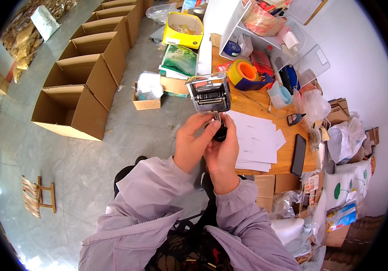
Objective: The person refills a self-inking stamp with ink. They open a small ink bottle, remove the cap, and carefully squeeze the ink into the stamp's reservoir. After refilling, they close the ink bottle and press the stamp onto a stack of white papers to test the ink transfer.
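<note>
In front of me, past the table's left edge, a self-inking stamp [210, 95] with a silver metal frame is held up. Its ribbed black bands show inside the frame, and its black handle points toward me. My right hand [222, 159] is closed round the handle from below. From the left, my left hand [190, 141] pinches at the neck where handle and frame meet; its fingertips are partly hidden. Just right of my hands, white printed sheets [253, 139] lie loosely stacked on the wooden table [285, 123].
A black phone [298, 155], a tape dispenser [261, 83] and a white desk organizer [234, 34] are on the table. Open cardboard boxes [87, 110] line the floor at left, near a small folding stool [44, 194]. Plastic bags [338, 189] crowd the right side.
</note>
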A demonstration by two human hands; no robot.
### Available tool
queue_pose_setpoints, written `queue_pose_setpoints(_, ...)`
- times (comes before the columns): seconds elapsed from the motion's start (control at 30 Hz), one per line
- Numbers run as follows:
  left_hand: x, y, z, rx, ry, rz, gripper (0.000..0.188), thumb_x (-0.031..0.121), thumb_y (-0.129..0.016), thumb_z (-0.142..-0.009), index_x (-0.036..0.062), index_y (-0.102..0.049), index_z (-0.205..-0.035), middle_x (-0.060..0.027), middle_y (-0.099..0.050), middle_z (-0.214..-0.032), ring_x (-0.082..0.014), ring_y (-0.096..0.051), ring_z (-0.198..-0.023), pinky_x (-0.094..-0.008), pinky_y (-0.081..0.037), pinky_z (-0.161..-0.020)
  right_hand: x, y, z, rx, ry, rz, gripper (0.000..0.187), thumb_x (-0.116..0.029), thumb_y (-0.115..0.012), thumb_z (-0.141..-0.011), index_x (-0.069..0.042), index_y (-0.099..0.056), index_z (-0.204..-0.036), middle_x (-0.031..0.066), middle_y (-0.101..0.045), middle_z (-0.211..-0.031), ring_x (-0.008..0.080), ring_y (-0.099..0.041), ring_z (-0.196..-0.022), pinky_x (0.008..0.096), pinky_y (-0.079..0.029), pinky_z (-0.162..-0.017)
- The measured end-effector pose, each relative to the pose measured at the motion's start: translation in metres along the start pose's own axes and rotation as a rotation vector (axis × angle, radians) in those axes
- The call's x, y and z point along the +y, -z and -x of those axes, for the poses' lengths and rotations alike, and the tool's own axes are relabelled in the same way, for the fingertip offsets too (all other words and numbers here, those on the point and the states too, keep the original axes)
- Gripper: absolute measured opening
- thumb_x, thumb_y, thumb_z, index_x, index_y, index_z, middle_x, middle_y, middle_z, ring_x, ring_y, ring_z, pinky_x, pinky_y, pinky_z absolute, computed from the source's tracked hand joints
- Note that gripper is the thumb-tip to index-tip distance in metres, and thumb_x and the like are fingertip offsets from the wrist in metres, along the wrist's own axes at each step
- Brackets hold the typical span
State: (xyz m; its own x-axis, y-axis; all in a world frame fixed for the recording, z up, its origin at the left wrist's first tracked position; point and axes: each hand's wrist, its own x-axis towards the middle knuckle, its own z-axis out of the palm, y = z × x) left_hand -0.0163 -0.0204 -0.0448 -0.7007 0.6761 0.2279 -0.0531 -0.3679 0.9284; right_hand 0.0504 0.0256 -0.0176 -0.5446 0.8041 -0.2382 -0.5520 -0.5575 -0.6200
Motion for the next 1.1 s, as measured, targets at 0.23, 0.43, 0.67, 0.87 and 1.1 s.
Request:
queue_pose_setpoints(0.23,0.029,0.004,-0.002,-0.068,0.284,0.282,0.023,0.021,-0.063,-0.090,-0.0002,-0.065,-0.098,-0.0039,-0.058,-0.077,-0.0069,-0.054,-0.050,-0.0184,-0.042,-0.042,0.000,0.006,0.001,-0.153,-0.115,-0.080,0.026,-0.031,-0.040,-0.097,-0.008,-0.052,-0.096,0.0008,-0.049,-0.066,0.0066,-0.036,-0.043,0.0207,-0.028,-0.039)
queue_pose_setpoints(0.43,0.037,0.003,-0.003,-0.011,0.335,0.289,0.028,0.028,-0.060,-0.091,0.0004,-0.063,-0.088,-0.0012,-0.052,-0.061,-0.0073,-0.050,-0.042,-0.0196,-0.042,-0.038,0.005,-0.002,0.006,-0.114,-0.063,-0.023,0.027,-0.031,-0.039,-0.097,-0.008,-0.053,-0.101,0.0012,-0.047,-0.064,0.0068,-0.034,-0.044,0.0203,-0.027,-0.039)
queue_pose_setpoints(0.67,0.036,0.003,-0.003,0.027,0.366,0.252,0.031,0.032,-0.060,-0.091,0.0016,-0.061,-0.084,-0.0019,-0.053,-0.059,-0.0080,-0.050,-0.040,-0.0201,-0.040,-0.035,0.007,-0.003,0.005,-0.132,-0.121,-0.072,0.026,-0.031,-0.038,-0.097,-0.009,-0.051,-0.096,0.0000,-0.046,-0.063,0.0065,-0.037,-0.040,0.0186,-0.030,-0.037)
queue_pose_setpoints(0.87,0.038,0.003,-0.002,0.043,0.369,0.321,0.036,0.035,-0.060,-0.091,0.0014,-0.058,-0.077,-0.0026,-0.053,-0.058,-0.0089,-0.050,-0.039,-0.0211,-0.041,-0.035,0.008,-0.004,0.006,-0.139,-0.085,-0.038,0.026,-0.031,-0.039,-0.097,-0.009,-0.052,-0.092,0.0001,-0.045,-0.061,0.0072,-0.037,-0.040,0.0190,-0.030,-0.037)
queue_pose_setpoints(1.1,0.043,0.006,0.001,0.039,0.271,0.298,0.035,0.033,-0.060,-0.091,0.0017,-0.056,-0.075,-0.0023,-0.052,-0.058,-0.0076,-0.048,-0.040,-0.0206,-0.036,-0.036,0.010,-0.005,0.012,-0.179,0.031,0.091,0.028,-0.032,-0.036,-0.099,-0.008,-0.050,-0.094,0.0023,-0.047,-0.063,0.0076,-0.035,-0.044,0.0203,-0.028,-0.040)
